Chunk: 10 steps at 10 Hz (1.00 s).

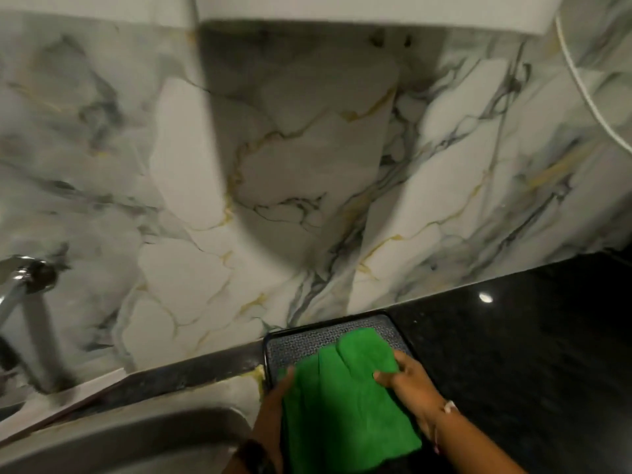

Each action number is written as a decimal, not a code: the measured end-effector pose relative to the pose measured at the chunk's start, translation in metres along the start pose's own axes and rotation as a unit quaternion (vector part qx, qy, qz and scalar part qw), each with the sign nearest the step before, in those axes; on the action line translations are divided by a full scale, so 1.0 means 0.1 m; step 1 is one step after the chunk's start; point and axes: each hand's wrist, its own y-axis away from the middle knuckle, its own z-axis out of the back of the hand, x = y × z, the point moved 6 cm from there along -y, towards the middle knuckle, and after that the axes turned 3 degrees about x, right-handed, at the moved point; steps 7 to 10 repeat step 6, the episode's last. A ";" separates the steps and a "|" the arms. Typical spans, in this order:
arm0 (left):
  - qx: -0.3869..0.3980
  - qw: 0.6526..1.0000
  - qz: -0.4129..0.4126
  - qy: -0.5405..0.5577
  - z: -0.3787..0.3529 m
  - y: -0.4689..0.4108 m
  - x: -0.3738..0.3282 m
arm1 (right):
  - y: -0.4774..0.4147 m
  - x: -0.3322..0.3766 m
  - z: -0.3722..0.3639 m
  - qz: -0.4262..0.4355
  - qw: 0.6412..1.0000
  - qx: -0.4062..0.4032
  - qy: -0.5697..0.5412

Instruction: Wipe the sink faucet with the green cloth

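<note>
A green cloth (pixel 345 395) hangs folded between both my hands above a black textured tray (pixel 307 340) on the counter. My left hand (pixel 273 401) grips the cloth's left edge, mostly hidden behind it. My right hand (pixel 408 379) pinches its right side with fingers on top. The chrome faucet (pixel 20 289) comes out of the marble wall at the far left, blurred and well apart from the cloth.
A steel sink basin (pixel 136 439) lies at bottom left beneath the faucet. Dark polished counter (pixel 530 354) stretches to the right of the tray. Marble backsplash (pixel 307 165) fills the wall, with a white cabinet underside above and a white cable (pixel 581 83) at top right.
</note>
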 end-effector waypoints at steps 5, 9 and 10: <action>-0.232 0.871 -0.017 -0.434 0.45 -0.51 -0.08 | -0.45 -0.42 0.05 0.045 0.923 -0.191 0.332; -0.257 0.844 -0.101 -0.460 0.45 -0.08 -0.48 | -0.19 -0.12 -0.20 0.105 0.902 -0.201 0.367; -0.257 0.844 -0.101 -0.460 0.45 -0.08 -0.48 | -0.19 -0.12 -0.20 0.105 0.902 -0.201 0.367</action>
